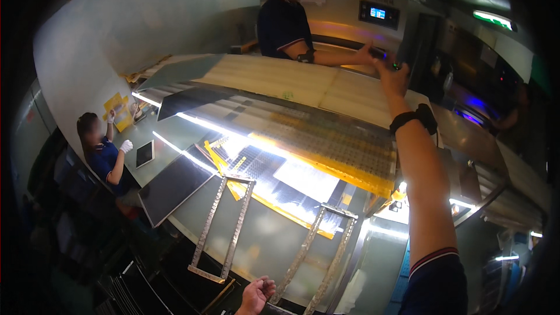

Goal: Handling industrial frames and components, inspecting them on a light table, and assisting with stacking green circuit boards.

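My right arm stretches far forward over the shelf top. My right hand (394, 81) is closed around a small dark device with a green light (398, 66), partly hidden by my fingers. Right beside it is the hand (364, 56) of a person standing across the shelf, close to a small dark object (379, 53); whether that hand grips it I cannot tell. Low in the view, my left hand (256, 295) has its fingers curled in, with nothing visible in them. It is near the metal ladder-like frame (287, 266) that leans against the workbench.
A wide shelf (350, 90) spans the middle above the lit workbench (274, 245). Another metal frame (202, 239) leans left of my left hand. A dark flat panel (175, 195) lies on the bench. A gloved person (108, 154) works at left. Behind stands a machine with a screen (378, 13).
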Tool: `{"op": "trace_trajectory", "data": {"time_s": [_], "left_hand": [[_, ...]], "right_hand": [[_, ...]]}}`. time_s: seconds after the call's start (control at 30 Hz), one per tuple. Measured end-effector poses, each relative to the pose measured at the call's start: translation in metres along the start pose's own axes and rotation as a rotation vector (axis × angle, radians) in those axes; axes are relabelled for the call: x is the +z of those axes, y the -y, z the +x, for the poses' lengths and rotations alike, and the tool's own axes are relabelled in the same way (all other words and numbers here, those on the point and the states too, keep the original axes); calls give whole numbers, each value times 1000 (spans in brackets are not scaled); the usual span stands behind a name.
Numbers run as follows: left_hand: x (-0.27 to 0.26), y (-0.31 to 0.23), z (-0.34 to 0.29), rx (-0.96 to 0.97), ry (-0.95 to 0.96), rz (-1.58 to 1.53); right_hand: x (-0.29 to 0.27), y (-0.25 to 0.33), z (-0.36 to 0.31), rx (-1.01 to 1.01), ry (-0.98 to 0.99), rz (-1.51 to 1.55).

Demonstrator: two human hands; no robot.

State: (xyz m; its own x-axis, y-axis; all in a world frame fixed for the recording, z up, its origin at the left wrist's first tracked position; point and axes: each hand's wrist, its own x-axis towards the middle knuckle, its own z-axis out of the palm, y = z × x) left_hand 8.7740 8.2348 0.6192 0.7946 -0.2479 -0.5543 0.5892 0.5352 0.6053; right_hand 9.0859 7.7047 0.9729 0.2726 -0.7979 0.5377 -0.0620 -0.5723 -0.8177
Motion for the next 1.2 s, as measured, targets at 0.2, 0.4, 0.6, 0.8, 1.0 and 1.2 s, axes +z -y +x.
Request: {"op": "trace_trajectory", "data": {"time_s": [0.2, 0.4, 0.6, 0.8, 1.0, 1.2], "left_hand": [[3, -5, 6, -3, -10, 25], [9, -6, 22, -30, 68, 80], [20, -5, 25, -78, 130, 67], [32, 5, 16, -87, 117, 143], [25, 14, 17, -86, 141, 124], [45, 9, -4, -50, 113, 209]], "right_hand": [[-41, -38, -2, -280, 208, -148], [-123, -66, -30, -404, 323, -63], [-149, -51, -39, -983, 184, -261], [-129, -50, 3, -403, 191, 222], [-118, -89, -13, -455, 361, -94], [-112, -105, -23, -337, 291, -114]]}}
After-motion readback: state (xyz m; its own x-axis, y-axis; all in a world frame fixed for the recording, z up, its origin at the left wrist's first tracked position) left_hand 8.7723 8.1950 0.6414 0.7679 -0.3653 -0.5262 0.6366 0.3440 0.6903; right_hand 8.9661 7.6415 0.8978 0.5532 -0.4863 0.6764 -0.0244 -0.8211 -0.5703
